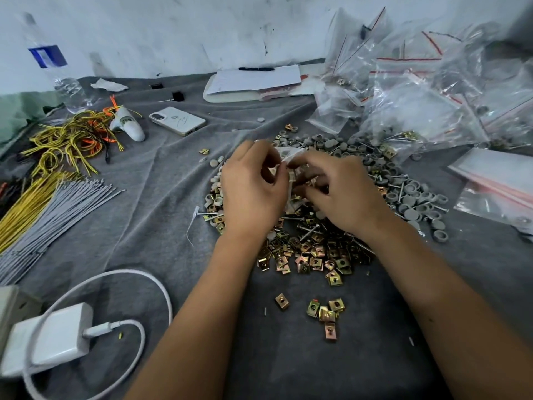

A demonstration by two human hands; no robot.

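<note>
- Forearms (202,327): reach in from the near edge, over the cloth-covered counter (144,226).
- Left hand (253,186), right hand (343,192): fingers curled, both pinching one small clear bag (284,157) just above the pile.
- Pile: clip nuts (311,255), screws (308,230), grey caps (403,192), all loose.
- Filled bags (418,105): heaped far right.
- Progress, judged: many bags done, much stock left. Whether this bag is being filled or sealed cannot be told.
</note>
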